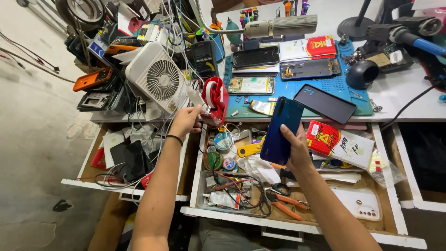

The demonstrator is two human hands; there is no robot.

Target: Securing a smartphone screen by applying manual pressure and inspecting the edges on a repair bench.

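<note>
Your right hand (297,151) is closed around a dark blue smartphone (282,130), gripping its lower end with the glossy back facing you, so the phone stands tilted up over the open middle drawer (297,223), just near of the blue work mat (320,90). Your left hand (185,122) reaches out to the left of it, fingers pinched on a small white piece (197,100) right beside the red tape dispenser (216,100) at the near edge of the table (404,93); I cannot tell whether that piece is a cable plug or part of the dispenser. A black band circles your left wrist. The two hands are well apart, with the dispenser between them.

On the mat, just right of the held phone, a black phone (325,103) lies flat and angled. Farther back lie an opened phone body with its green board showing (251,85), another opened frame (310,69) and a dark screen panel (256,57). A white desk fan (158,76) leans at the left of the table among tangled white cables, with an orange phone case (92,79) farther left.

In the middle drawer, below your right hand, you have red-handled pliers (283,204), a yellow utility knife (248,149), rolls of tape and a white phone case (360,204) at the right. A red and white packet (339,144) rests on the drawer's far right corner. The left drawer (93,183) holds dark flat devices and more cables.
</note>
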